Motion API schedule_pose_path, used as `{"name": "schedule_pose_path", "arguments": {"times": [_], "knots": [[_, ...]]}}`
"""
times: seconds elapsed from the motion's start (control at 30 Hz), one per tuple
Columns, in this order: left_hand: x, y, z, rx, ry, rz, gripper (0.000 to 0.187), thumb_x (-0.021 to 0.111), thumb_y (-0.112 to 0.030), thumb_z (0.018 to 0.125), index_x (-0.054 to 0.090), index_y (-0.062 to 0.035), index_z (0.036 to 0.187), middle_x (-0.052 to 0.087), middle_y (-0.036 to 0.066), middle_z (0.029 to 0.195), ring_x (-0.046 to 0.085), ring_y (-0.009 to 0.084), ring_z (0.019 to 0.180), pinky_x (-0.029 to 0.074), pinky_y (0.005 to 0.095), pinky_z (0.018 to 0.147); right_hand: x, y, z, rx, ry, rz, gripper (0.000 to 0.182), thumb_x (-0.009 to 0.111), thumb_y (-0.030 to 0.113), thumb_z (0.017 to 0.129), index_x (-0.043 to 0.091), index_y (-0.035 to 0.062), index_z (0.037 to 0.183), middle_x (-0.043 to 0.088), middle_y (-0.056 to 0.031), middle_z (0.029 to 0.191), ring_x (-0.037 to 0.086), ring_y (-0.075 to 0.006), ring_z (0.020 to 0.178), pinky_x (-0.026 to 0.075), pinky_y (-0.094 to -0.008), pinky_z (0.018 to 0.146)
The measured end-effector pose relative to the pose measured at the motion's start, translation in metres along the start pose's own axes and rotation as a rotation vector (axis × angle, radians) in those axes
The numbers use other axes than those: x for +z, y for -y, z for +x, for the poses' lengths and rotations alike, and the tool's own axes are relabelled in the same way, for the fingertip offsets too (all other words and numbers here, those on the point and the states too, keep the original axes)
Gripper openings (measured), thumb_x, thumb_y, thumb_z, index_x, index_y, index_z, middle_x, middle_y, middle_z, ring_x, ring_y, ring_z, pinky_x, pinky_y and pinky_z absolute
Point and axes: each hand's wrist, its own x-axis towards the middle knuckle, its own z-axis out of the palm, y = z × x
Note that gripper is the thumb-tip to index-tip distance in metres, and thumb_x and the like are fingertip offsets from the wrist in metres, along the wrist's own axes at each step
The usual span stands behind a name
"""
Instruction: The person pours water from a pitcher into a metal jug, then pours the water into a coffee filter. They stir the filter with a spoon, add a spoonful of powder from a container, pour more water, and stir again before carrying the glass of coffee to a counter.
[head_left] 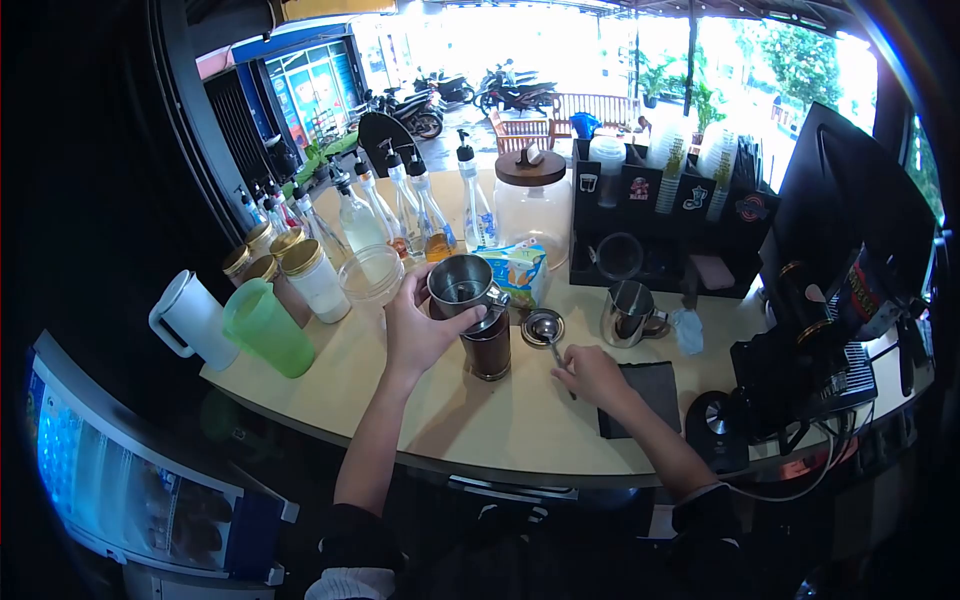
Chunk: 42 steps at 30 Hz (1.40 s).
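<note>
My left hand [425,318] is wrapped round a metal cup [461,283], held tilted with its open top facing me. Just below and behind that cup stands a dark cylindrical container [488,350] on the counter. My right hand [594,372] has its fingers closed on the handle of a spoon [553,347], whose bowl end lies over a small round metal dish [542,327]. Beside my right hand is a dark square mat [642,398]. Behind it stands a steel pitcher [629,314].
Pump bottles [430,215], gold-lidded jars [313,279], a green pitcher [268,328] and a white jug [193,320] stand left. A lidded glass jar [533,200] and black cup organizer [668,235] are behind. A black machine [790,375] stands right.
</note>
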Motion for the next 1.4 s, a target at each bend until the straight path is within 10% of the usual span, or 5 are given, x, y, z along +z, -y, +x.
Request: {"name": "schedule_pose_path", "arguments": {"times": [0.1, 0.47, 0.83, 1.3, 1.4], "knots": [[0.001, -0.003, -0.003, 0.012, -0.021, 0.002, 0.073, 0.087, -0.016, 0.061, 0.049, 0.0048, 0.120, 0.061, 0.014, 0.112, 0.060, 0.0200, 0.105, 0.046, 0.0337, 0.096, 0.020, -0.009, 0.002, -0.023, -0.078, -0.019, 0.023, 0.068, 0.020, 0.080, 0.062, -0.0024, 0.077, 0.061, -0.0183, 0.064, 0.062, -0.0349, 0.062, 0.048, -0.0410, 0.060], [0.035, -0.036, 0.000, 0.056, 0.006, -0.099, 0.073, 0.087, -0.018, 0.062, 0.050, 0.0038, 0.120, 0.062, 0.013, 0.110, 0.060, 0.0201, 0.104, 0.047, 0.0343, 0.094, -0.003, -0.040, 0.002, 0.028, -0.203, 0.556, 0.022, 0.061, 0.018, 0.090, 0.058, -0.0013, 0.080, 0.059, -0.0027, 0.061, 0.051, -0.0057, 0.054, 0.039, -0.0252, 0.049], [0.126, 0.002, -0.027, 0.008, 0.040, -0.201, 0.078, 0.085, -0.024, 0.065, 0.043, 0.0068, 0.123, 0.063, 0.018, 0.107, 0.062, 0.0236, 0.103, 0.050, 0.0346, 0.088, -0.017, -0.074, 0.001, 0.087, -0.181, 0.693, 0.018, 0.057, 0.018, 0.094, 0.057, 0.0030, 0.084, 0.057, 0.0023, 0.066, 0.051, -0.0036, 0.056, 0.038, -0.0202, 0.050], [0.173, 0.067, -0.046, -0.099, -0.061, 0.188, 0.082, 0.079, -0.018, 0.071, 0.029, 0.0028, 0.132, 0.050, 0.024, 0.121, 0.054, 0.0338, 0.111, 0.043, 0.0398, 0.095, -0.015, -0.055, -0.010, 0.165, -0.166, 0.434, 0.021, 0.059, 0.016, 0.088, 0.059, -0.0037, 0.081, 0.061, -0.0122, 0.065, 0.061, -0.0195, 0.061, 0.046, -0.0338, 0.058], [0.171, 0.067, -0.045, -0.165, -0.033, 0.157, 0.084, 0.077, -0.018, 0.072, 0.025, 0.0023, 0.134, 0.046, 0.024, 0.126, 0.050, 0.0352, 0.116, 0.040, 0.0407, 0.098, -0.011, -0.061, -0.007, 0.151, -0.125, 0.413, 0.019, 0.058, 0.015, 0.090, 0.056, -0.0012, 0.082, 0.058, -0.0048, 0.065, 0.054, -0.0115, 0.060, 0.042, -0.0293, 0.055]]}}
